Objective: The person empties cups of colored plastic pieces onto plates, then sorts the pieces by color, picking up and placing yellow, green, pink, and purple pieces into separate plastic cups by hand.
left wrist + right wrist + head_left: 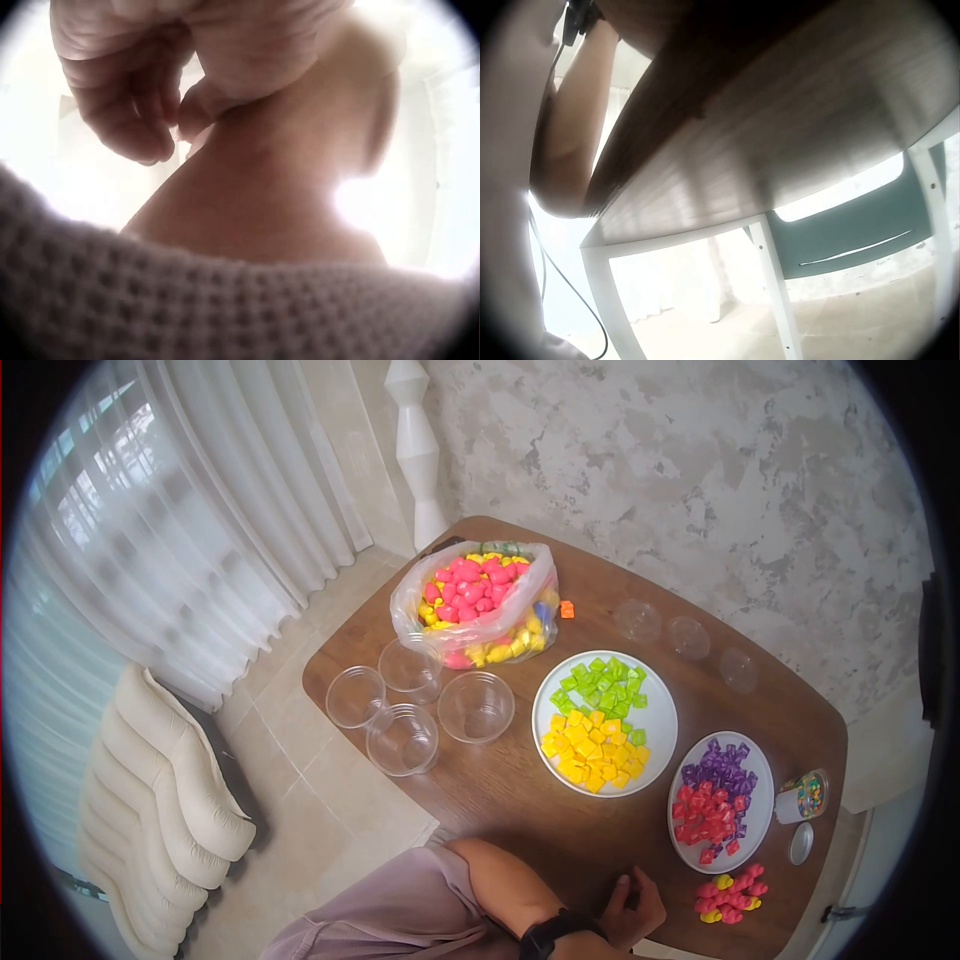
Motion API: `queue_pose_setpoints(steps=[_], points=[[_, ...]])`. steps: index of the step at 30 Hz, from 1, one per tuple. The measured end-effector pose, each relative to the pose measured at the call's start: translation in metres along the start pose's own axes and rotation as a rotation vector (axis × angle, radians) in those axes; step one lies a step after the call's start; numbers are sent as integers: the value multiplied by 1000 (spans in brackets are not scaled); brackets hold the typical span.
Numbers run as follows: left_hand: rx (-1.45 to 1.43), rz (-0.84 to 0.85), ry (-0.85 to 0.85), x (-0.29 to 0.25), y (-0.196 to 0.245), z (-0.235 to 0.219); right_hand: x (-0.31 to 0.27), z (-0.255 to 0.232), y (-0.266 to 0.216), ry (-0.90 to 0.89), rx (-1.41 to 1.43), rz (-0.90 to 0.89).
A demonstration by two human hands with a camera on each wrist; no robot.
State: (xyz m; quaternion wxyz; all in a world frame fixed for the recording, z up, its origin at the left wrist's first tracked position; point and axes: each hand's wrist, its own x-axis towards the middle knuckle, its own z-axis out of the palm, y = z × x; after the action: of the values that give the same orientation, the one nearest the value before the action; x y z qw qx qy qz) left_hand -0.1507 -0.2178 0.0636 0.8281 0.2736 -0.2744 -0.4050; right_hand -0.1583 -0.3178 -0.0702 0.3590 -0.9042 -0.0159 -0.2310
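My left hand is at the table's near edge, palm side partly up, fingers loosely curled and nothing visible in them. A dark band circles its wrist. Nearest to it on the right is a pile of pink and yellow pieces, apart from the fingers. In the left wrist view the hand hangs at the top with bent fingers, beside bare skin and a knit fabric. My right hand shows in no view; the right wrist view has the table's underside and a bare forearm.
On the wooden table are a plastic bag of pink and yellow pieces, several clear cups, a plate of green and yellow pieces, a plate of purple and red pieces, a small jar and a lid.
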Motion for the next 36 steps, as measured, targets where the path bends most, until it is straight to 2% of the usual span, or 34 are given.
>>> queue_pose_setpoints(steps=[2,6,9,13,17,19,25,29,31,36], points=[[-11,-4,-1,4,-4,-1,0,1,2,8,-7,-44],[-29,-4,3,18,-22,-4,-4,2,-4,-1,-34,38],[-46,-2,-11,18,-5,-6,-5,2,-4,12,-87,59],[-71,2,-32,-8,50,-10,-10,2,2,-4,-78,99],[-143,-12,-108,-29,59,-8,-5,0,-11,27,-170,90],[-203,-16,-173,-31,60,-12,-3,0,-6,-16,-46,47],[-321,-29,-309,-24,59,-26,-3,-4,-5,-70,-132,29],[-382,-53,-317,-15,63,-31,-3,-3,-2,-90,-82,77],[-406,-61,-316,-14,61,-32,-3,-3,-1,-71,-94,22],[-435,-52,-298,-9,68,-39,-4,-2,-6,-74,-122,61]])
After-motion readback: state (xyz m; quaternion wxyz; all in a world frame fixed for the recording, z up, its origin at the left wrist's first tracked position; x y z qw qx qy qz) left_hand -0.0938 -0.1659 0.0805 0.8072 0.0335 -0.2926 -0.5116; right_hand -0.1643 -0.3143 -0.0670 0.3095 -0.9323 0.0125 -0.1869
